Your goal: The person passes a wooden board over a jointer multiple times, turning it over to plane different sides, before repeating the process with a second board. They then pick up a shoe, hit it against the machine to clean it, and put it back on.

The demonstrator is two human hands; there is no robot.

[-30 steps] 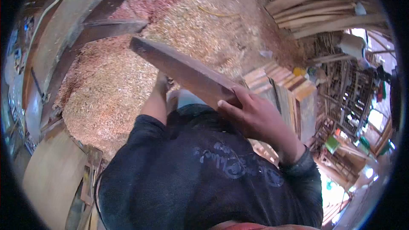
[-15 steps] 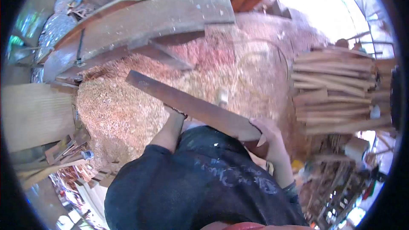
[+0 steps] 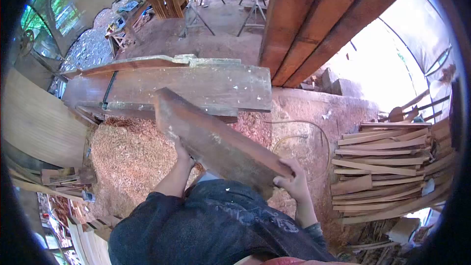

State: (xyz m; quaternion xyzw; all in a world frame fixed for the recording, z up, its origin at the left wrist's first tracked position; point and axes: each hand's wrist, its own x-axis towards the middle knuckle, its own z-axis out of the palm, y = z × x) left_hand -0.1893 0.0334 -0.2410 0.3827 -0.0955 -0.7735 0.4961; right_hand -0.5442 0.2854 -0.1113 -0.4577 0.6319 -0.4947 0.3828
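A dark brown wooden plank [image 3: 221, 142], its broad face stained and scuffed, is held slantwise in front of my body. Its far left end reaches up over the edge of a workbench top. My left hand [image 3: 183, 155] supports the lower edge toward the left end, with its fingers mostly hidden behind the wood. At the right end, my right hand [image 3: 293, 179] grips the plank, fingers over the upper edge and thumb on the broad face.
Ahead is a long worn workbench [image 3: 186, 86]. Reddish boards [image 3: 319, 24] lean at its right end. Wood shavings [image 3: 127, 147] cover the floor. A stack of thin wooden strips [image 3: 378, 172] lies right, near a hose [image 3: 327, 149]. A pale panel [image 3: 44, 118] stands left.
The plank has turned so that its broad face shows, where mostly a narrower side was visible before. My view has tilted up, revealing trestles and more of the reddish boards. Both hands still hold it.
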